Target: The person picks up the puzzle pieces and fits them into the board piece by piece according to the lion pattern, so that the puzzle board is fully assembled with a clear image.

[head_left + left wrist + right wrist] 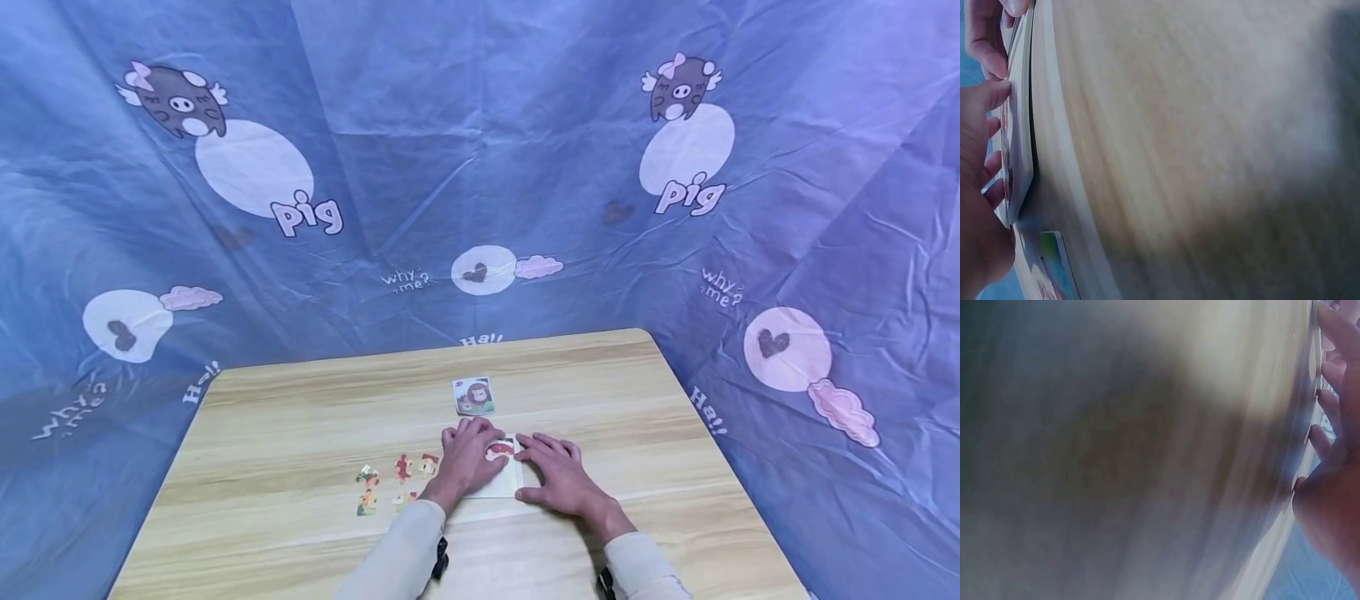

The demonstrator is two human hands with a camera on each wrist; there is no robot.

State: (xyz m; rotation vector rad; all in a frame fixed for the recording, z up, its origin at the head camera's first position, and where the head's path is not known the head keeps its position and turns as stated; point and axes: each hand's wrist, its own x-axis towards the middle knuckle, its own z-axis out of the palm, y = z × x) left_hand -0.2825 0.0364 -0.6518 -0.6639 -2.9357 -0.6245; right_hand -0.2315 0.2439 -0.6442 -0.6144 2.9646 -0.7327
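arms (405, 546): both stretched forward | left hand (471, 457): palm down, thumb pointing right | right hand (561, 477): palm down, thumb spread

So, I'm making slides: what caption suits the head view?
Left fingers and right fingers at a white board, puzzle pieces to the left, animal card beyond.

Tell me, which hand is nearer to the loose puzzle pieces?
The left hand. It is just right of the loose puzzle pieces, over the white board; the right hand is farther right, at the board's right edge.
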